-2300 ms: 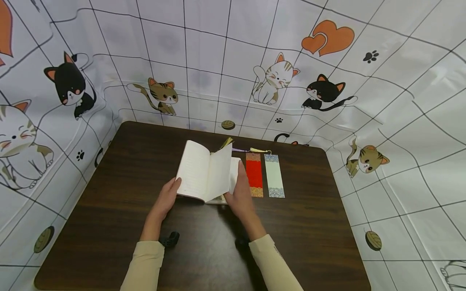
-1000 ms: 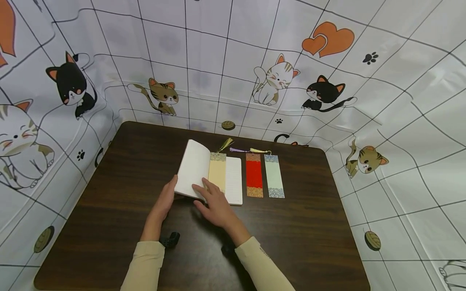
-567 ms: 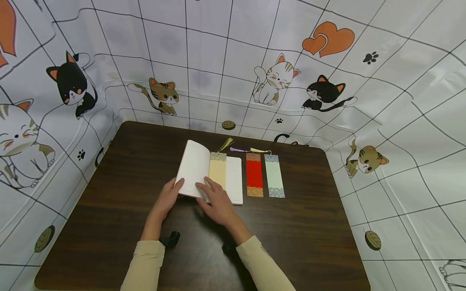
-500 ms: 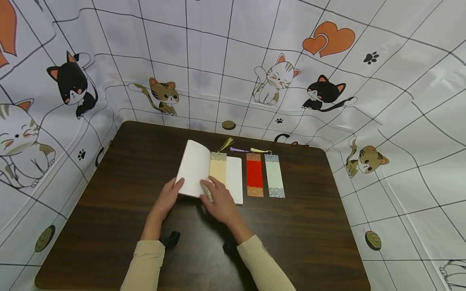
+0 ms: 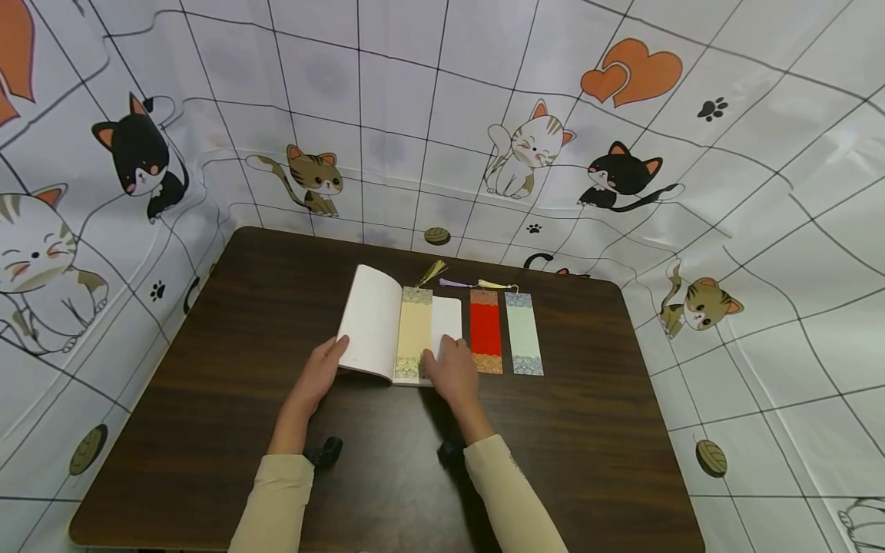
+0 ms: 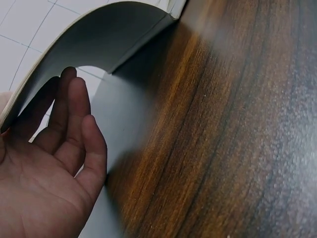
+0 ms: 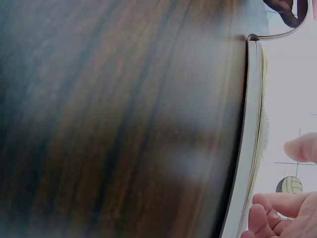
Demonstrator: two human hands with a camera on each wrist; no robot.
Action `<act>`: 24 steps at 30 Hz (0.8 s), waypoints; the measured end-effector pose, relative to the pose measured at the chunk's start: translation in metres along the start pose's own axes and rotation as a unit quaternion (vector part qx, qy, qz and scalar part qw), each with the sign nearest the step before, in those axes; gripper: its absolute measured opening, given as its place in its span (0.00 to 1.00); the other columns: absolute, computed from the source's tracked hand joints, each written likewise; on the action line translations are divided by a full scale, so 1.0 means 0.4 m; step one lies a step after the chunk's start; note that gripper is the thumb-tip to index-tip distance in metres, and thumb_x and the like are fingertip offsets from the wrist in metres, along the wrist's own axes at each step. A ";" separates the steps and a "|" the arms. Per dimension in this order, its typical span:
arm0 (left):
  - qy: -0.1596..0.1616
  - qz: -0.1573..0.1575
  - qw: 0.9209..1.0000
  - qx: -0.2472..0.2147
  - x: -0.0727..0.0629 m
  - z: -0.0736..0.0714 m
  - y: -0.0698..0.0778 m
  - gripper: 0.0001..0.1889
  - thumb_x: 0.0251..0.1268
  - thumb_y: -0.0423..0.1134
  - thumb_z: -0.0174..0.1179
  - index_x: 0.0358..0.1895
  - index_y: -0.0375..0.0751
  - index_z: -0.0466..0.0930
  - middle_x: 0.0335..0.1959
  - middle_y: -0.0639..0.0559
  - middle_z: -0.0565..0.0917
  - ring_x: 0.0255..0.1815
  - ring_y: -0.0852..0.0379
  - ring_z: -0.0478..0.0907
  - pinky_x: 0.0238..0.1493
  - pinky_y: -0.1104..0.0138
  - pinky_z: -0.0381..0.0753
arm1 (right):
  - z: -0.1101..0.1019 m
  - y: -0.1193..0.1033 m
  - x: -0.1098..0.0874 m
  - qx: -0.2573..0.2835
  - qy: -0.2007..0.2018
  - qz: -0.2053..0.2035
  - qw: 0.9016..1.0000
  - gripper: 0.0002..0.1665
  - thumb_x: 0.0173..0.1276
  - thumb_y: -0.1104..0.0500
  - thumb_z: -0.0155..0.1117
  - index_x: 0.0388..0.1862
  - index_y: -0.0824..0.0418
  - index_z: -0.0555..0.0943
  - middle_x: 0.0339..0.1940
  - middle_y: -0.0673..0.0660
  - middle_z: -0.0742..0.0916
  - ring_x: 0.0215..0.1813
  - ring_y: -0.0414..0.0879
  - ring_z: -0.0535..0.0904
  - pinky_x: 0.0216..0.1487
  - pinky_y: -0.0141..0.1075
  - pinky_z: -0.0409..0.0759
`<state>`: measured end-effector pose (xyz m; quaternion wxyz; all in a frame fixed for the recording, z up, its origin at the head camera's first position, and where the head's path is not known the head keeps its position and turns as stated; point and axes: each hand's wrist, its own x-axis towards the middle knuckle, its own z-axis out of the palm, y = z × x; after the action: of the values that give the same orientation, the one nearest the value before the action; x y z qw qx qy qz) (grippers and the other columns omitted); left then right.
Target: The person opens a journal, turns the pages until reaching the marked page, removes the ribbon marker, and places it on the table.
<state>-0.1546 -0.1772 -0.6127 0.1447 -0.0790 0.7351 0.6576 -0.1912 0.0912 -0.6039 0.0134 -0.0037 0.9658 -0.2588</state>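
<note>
An open notebook (image 5: 369, 326) lies on the table in the head view, its left side raised and curving. My left hand (image 5: 318, 375) holds that raised side at its lower left corner, thumb over the page. In the left wrist view, fingers (image 6: 79, 111) spread beneath the cover. A cream bookmark (image 5: 415, 326) with patterned ends and a yellow-green tassel (image 5: 432, 273) lies along the fold, on the right page (image 5: 445, 311). My right hand (image 5: 456, 376) is over that page's lower part, thumb at the bookmark's lower edge; in the right wrist view its thumb and fingers are apart.
Right of the notebook lie a red bookmark (image 5: 485, 330) and a pale green bookmark (image 5: 524, 330), with tassels (image 5: 494, 285) at their top ends. They rest on the dark wooden table (image 5: 588, 430). A white cat-print curtain (image 5: 387, 115) hangs behind and along both sides.
A page that the right hand held earlier now lies to the left, uncovering the cream bookmark. The right hand has since moved from the fold to the right page. The left hand stays at its corner.
</note>
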 end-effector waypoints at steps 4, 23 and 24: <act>0.000 0.000 1.000 0.003 -0.001 0.000 0.001 0.44 0.86 0.69 0.39 0.89 0.43 0.50 0.89 0.40 0.54 0.91 0.40 0.45 0.88 0.40 0.46 | -0.003 -0.006 -0.001 0.029 -0.008 0.005 1.000 0.26 0.78 0.44 0.59 0.60 0.61 0.85 0.58 0.66 0.85 0.56 0.62 0.84 0.52 0.61 0.83; 0.007 -0.008 1.000 0.004 -0.001 0.003 -0.005 0.43 0.87 0.68 0.38 0.89 0.41 0.51 0.89 0.39 0.57 0.91 0.39 0.47 0.88 0.40 0.48 | 0.005 -0.018 0.008 0.236 -0.013 0.047 0.971 0.22 0.78 0.54 0.63 0.66 0.60 0.84 0.49 0.60 0.91 0.51 0.55 0.87 0.56 0.50 0.81; 0.006 -0.008 1.000 0.003 -0.001 0.003 -0.005 0.43 0.87 0.68 0.38 0.89 0.41 0.51 0.89 0.39 0.57 0.91 0.39 0.47 0.88 0.40 0.48 | 0.005 -0.016 0.010 0.249 -0.016 0.045 0.967 0.22 0.77 0.55 0.62 0.66 0.61 0.84 0.48 0.60 0.91 0.48 0.53 0.88 0.51 0.46 0.83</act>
<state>-0.1534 -0.1764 -0.6144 0.1459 -0.0885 0.7374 0.6535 -0.1952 0.0847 -0.6026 0.0407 0.0394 0.8697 -0.4904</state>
